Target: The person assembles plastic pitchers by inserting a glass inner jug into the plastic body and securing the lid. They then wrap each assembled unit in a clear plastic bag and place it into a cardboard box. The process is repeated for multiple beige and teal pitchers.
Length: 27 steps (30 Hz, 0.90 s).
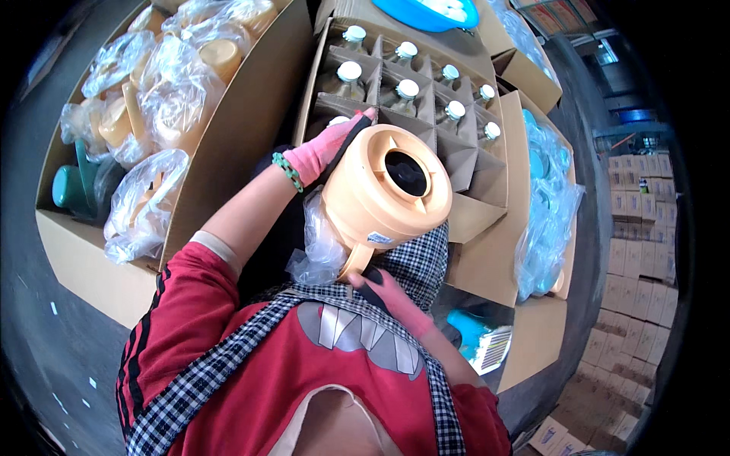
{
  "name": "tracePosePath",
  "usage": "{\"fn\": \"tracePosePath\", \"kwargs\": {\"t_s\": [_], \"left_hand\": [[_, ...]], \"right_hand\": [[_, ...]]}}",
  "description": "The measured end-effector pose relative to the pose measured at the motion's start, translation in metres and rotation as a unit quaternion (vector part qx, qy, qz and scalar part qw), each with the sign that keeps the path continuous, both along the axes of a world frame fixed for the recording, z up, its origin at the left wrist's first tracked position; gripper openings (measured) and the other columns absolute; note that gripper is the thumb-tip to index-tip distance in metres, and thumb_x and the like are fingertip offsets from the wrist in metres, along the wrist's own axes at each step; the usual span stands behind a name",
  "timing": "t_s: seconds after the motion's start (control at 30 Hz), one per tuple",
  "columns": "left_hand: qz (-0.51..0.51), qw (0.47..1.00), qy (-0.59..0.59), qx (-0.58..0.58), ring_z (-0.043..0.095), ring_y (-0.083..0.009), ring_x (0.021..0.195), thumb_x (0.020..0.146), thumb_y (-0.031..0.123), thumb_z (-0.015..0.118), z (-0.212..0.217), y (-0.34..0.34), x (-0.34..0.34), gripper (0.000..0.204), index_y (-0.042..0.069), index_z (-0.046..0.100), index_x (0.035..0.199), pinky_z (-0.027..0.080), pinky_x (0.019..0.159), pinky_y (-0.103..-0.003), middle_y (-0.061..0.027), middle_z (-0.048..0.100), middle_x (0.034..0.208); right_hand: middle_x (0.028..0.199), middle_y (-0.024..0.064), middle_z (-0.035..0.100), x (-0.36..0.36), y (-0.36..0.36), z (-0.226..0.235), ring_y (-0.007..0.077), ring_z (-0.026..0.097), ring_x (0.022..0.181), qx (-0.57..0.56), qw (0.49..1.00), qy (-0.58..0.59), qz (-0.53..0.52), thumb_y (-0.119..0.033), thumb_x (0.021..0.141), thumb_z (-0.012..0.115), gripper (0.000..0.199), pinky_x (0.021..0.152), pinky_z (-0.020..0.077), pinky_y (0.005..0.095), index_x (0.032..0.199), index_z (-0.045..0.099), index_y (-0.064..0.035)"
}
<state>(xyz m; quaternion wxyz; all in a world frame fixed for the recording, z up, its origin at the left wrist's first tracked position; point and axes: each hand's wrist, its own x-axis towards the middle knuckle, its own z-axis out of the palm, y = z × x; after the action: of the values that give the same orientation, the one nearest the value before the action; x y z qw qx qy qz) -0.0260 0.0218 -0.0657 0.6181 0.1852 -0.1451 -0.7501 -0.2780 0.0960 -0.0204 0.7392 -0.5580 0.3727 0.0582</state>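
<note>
I hold a beige plastic thermos jug casing (357,194) in front of my chest, tilted with a round dark opening toward me. My left hand (319,152), in a pink and black fingerless glove, presses against its far left side. My right hand (391,295), gloved alike, closes round the handle (356,261) at its near side. A crumpled clear plastic bag (315,243) hangs beside the casing on the left. Just beyond stands a divided carton (475,216) with several glass thermos liners (406,91) upright in its cells, white caps on top.
A large carton (228,129) at left holds bagged beige casings and a teal one (70,186). At right, another carton (544,334) contains blue parts in plastic. A blue basin (414,17) with white pieces sits at the back. Stacked boxes (631,251) line the far right.
</note>
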Motion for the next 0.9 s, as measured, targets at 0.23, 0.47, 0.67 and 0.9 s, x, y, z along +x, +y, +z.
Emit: {"fn": "tracePosePath", "kwargs": {"t_s": [0.23, 0.47, 0.67, 0.9], "left_hand": [[0.035, 0.519, -0.847, -0.108, 0.031, -0.0382, 0.119, 0.065, 0.041, 0.065, 0.062, 0.137, -0.042, 0.083, -0.001, 0.029, 0.128, 0.025, 0.1, -0.038, -0.0241, 0.034, 0.128], [0.249, 0.358, -0.873, 0.221, 0.055, -0.0201, 0.067, 0.074, 0.011, 0.053, 0.086, 0.211, 0.101, 0.009, 0.004, 0.058, 0.078, 0.043, 0.061, -0.032, -0.0096, 0.058, 0.073], [0.767, 0.451, -0.447, -0.092, 0.057, -0.0174, 0.085, 0.077, 0.0, 0.053, 0.218, 0.212, 0.106, 0.022, -0.002, 0.055, 0.099, 0.046, 0.076, -0.028, -0.0104, 0.058, 0.094], [0.664, 0.258, -0.7, -0.05, 0.05, -0.0265, 0.094, 0.061, -0.004, 0.048, 0.167, 0.164, 0.046, 0.038, -0.002, 0.057, 0.098, 0.038, 0.086, -0.034, -0.0129, 0.056, 0.093]], "right_hand": [[0.086, 0.0076, 0.059, -0.008, -0.003, -0.01, 0.0145, 0.055, 0.081, 0.067, 0.988, -0.098, -0.102, -0.03, 0.084, 0.052, 0.033, 0.076, 0.0424, 0.0257, 0.087, 0.058, 0.0021], [0.069, 0.0086, 0.058, -0.025, -0.022, 0.036, 0.0189, 0.057, 0.072, -0.016, 0.964, -0.197, -0.178, -0.014, 0.083, 0.051, 0.016, 0.075, 0.0447, 0.0324, 0.077, 0.052, -0.0001], [0.065, 0.0079, 0.054, -0.003, -0.011, 0.037, 0.0188, 0.055, 0.069, 0.035, 0.977, -0.17, -0.122, -0.011, 0.083, 0.051, 0.012, 0.076, 0.0443, 0.034, 0.08, 0.049, 0.0009], [0.074, 0.0063, 0.058, 0.025, -0.018, 0.051, 0.0137, 0.056, 0.07, -0.056, 0.991, -0.112, -0.039, -0.021, 0.082, 0.056, 0.022, 0.068, 0.0445, 0.0268, 0.083, 0.055, 0.0006]]}}
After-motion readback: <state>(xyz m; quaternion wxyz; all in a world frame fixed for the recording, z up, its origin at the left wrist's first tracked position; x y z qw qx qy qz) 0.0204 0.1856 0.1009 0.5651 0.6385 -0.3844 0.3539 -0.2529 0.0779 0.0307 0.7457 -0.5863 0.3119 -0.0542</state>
